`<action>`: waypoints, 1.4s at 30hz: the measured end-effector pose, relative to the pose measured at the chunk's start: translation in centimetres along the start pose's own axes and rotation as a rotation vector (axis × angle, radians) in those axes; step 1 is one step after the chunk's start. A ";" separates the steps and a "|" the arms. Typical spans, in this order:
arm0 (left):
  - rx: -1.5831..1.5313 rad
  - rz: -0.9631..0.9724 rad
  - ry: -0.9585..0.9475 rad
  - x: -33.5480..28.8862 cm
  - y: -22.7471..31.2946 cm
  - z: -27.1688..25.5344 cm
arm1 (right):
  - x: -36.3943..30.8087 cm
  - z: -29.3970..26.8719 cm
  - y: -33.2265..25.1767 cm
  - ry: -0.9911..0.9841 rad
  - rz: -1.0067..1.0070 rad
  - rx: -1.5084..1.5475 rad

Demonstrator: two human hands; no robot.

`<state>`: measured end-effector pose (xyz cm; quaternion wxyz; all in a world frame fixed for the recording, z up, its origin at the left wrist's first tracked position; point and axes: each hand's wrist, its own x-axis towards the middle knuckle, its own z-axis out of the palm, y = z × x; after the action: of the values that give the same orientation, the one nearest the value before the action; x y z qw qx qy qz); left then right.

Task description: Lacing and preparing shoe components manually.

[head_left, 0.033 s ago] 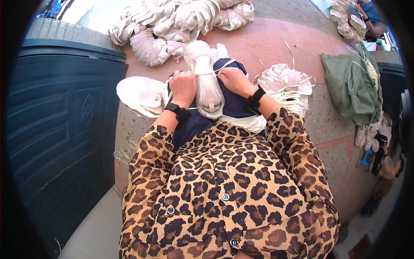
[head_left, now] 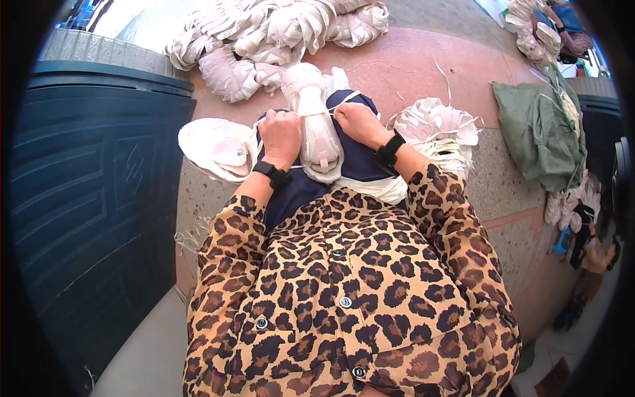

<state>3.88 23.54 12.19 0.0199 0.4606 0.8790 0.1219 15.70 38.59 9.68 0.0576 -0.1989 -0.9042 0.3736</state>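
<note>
Left hand (head_left: 280,135): fist closed on a thin white lace (head_left: 344,99), pressed against the left flank of the pale shoe (head_left: 316,126); black band at the wrist.
Right hand (head_left: 360,124): closed too, pinching the other run of the same lace just beside the shoe's right flank; black band here as well.
Shoe: pale pink-white trainer, lying lengthwise on the lap over a dark blue cloth (head_left: 357,165), between the two hands, toe end pointing away from the person.
Nearby: a second pale shoe piece (head_left: 218,149) just left of the left hand; a loose bundle of white laces (head_left: 436,126) to the right; a heap of finished-looking pale shoes (head_left: 278,33) beyond, on the reddish floor (head_left: 410,66).
Other: tall dark blue bin (head_left: 92,185) at the left; green cloth (head_left: 539,132) well apart at the right.
Unclear: which eyelet the lace passes through, probably near the tongue, but the fists hide it.
Risk: uneven pull from the two fists could drag the lace out or skew it; the shoe sits unclamped on the lap and could roll off toward the floor.
</note>
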 end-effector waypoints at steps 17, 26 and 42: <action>0.200 0.019 -0.040 -1.1 0.8 -1.6 | 1.9 0.3 -1.6 -0.026 -0.256 -0.543; 0.172 0.020 -0.004 -1.3 0.6 -1.2 | 1.5 0.8 -2.3 0.051 -0.411 -0.669; 0.138 -0.019 -0.034 -1.7 0.7 -0.1 | 3.0 1.2 -2.9 -0.133 -0.556 -0.867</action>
<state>5.38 22.51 12.35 0.0042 0.4545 0.8892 0.0530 11.73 37.18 10.71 0.0092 0.0675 -0.9963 -0.0529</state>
